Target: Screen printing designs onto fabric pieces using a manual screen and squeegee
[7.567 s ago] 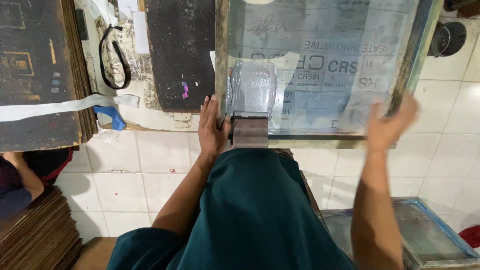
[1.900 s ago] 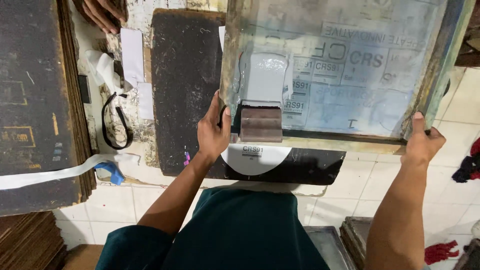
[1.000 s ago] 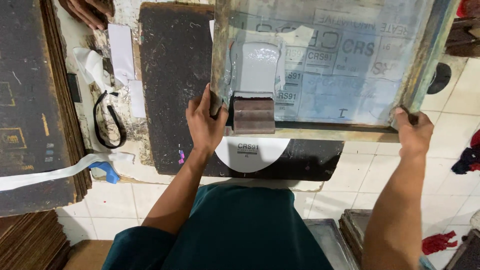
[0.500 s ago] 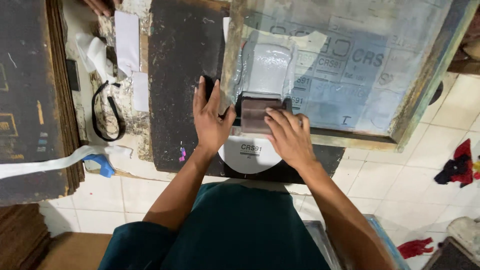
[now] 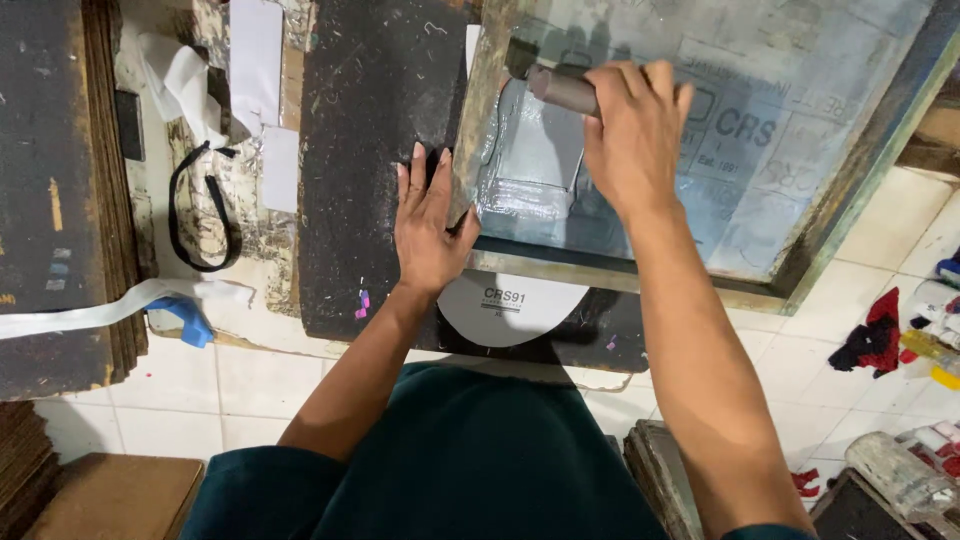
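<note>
A wooden-framed printing screen [image 5: 840, 215] with grey ink on its mesh lies tilted over a dark board [image 5: 365, 160]. My right hand [image 5: 630, 135] grips a brown squeegee [image 5: 562, 90] near the far side of the mesh. My left hand [image 5: 430, 225] lies flat on the board, its fingers apart, pressing against the frame's left rail. A white rounded piece [image 5: 512, 308] with dark print sticks out from under the frame's near edge.
A black strap loop [image 5: 200, 215] and white paper strips [image 5: 255, 50] lie left of the board. A blue tape dispenser with white tape [image 5: 185, 318] sits by a dark panel stack [image 5: 60, 180]. Rags and paint tubes [image 5: 920, 335] lie on the tiled floor, right.
My right hand left the frame's right corner, took the squeegee at the near edge and pushed it up the mesh. The left hand stayed at the frame's left rail.
</note>
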